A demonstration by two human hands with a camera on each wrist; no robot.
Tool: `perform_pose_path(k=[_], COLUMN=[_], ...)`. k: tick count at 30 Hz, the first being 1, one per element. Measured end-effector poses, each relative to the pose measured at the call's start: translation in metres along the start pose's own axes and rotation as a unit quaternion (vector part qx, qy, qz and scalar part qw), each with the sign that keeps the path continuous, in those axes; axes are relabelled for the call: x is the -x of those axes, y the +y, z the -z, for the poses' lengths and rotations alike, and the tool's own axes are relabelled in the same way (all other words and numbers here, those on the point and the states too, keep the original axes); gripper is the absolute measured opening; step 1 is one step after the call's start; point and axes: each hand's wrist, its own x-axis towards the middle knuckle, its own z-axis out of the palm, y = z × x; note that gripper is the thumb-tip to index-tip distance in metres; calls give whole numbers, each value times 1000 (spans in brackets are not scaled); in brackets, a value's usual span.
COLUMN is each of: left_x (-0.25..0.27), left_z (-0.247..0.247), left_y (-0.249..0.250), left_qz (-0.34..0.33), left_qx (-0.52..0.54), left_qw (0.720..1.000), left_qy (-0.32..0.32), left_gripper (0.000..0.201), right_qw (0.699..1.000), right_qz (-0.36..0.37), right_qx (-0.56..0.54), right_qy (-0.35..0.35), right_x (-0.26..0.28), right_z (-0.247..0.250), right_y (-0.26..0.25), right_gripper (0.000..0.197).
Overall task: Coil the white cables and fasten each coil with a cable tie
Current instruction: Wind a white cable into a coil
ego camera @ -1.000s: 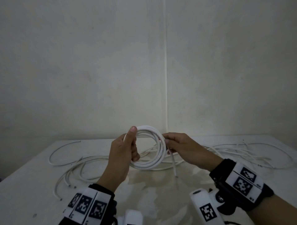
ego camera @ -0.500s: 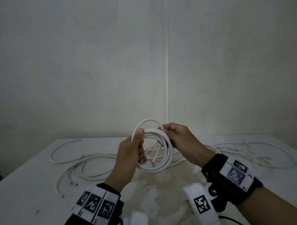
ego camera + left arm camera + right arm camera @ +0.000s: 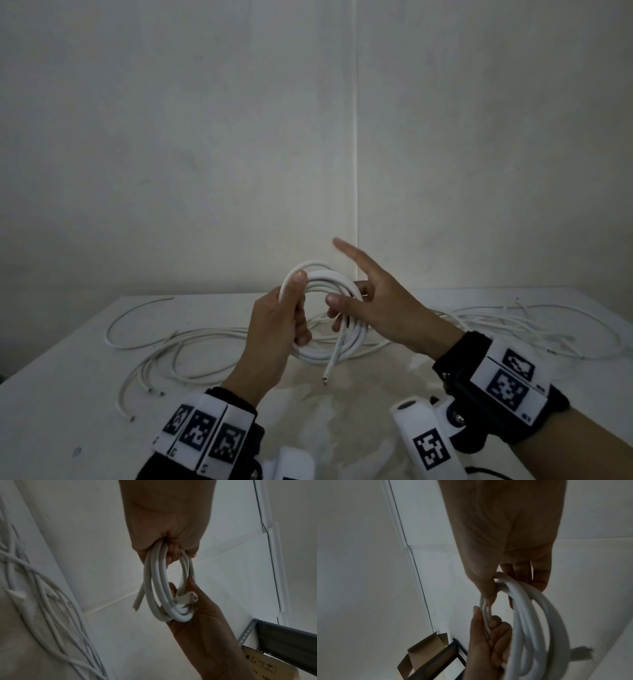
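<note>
- Our left hand [image 3: 274, 329] grips the round coil of white plastic cable [image 3: 322, 349] above the pale table [image 3: 68, 394].
- Our right hand [image 3: 380, 308], index finger extended, pinches the coil's opposite side.
- Loose white cables [image 3: 191, 342] lie behind.

Bare tabletop [image 3: 359, 428] in lower centre of the head view, btwn the two wrists: open room there. Left-centre is littered w/ loose white cables [image 3: 164, 346] sprawling across the table; right-centre has another tangle of thin cables [image 3: 534, 322] out to the right edge. Back wall [image 3: 239, 137] closes off the top of frame just behind the table. Held coil [image 3: 329, 318] hangs mid-frame above the surface, its free end [image 3: 329, 368] dangling toward the table.
</note>
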Motion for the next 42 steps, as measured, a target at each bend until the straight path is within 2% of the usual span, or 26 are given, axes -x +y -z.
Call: perform_pose_path(k=[4, 6, 9, 11, 13, 14, 18, 20, 23, 25, 27, 30, 33, 37, 38, 40, 42], left_x=[-1, -1, 2, 3, 2, 2, -1, -1, -3, -5, -6, -3, -2, -6, -7, -7, -4], left_z=[0, 1, 0, -1, -3, -3, -1, -2, -3, -3, -3, -3, 3, 21, 22, 17, 6], left_y=[2, 2, 0, -1, -1, 0, 2, 4, 6, 5, 3, -1, -4, 4, 6, 8, 9], left_qz=[-2, -2, 14, 19, 17, 17, 8, 2, -3, -3, 4, 7, 27, 121, 134, 145, 143], left_qx=[-15, -32, -41, -51, -65, -68, -84, -90, -71, -47, -26, -20, -17, -9, -2, 11, 13], left_qw=[1000, 999, 999, 998, 997, 997, 996, 996, 997, 999, 999, 1000, 998, 976, 972, 974, 981], left_qy=[1, -6, -17, -26, -32, -30, -26, -26, -5, 19, 27, 4, -56, -180, -193, -175, -127], left_gripper=[43, 42, 41, 41, 41, 41, 42, 43, 43, 43, 42, 42, 42, 48, 49, 54, 55], right_qw=[997, 995, 982, 985, 986, 985, 984, 989, 1000, 994, 989, 991, 992, 998, 998, 996, 996], right_qz=[16, 14, 6, 11, 43, 57, 51, 36, 10, -6, -8, 4, 9, 10, 15, 22, 21], right_qx=[62, 84, 177, 171, 161, 162, 169, 144, -3, -108, -139, -107, -67, 3, 36, 82, 88], right_qy=[32, 49, 70, 37, -13, -20, 4, 9, 18, 24, 42, 82, 104, 62, 46, 22, 12], right_x=[-1, 0, 0, -1, -2, -2, -2, -3, -3, -3, -5, -8, -7, -5, -6, -8, -9], right_z=[-1, -1, 2, 3, 3, 2, 1, 2, -3, -9, -14, -19, -20, -15, -14, -11, -10], right_y=[3, 6, 5, 5, 5, 5, 1, 4, 8, 10, 12, 12, 14, 14, 11, 6, 4], right_gripper=[23, 19, 25, 30, 57, 60, 19, 16, 9, 13, 17, 22, 22, 21, 21, 21, 19])
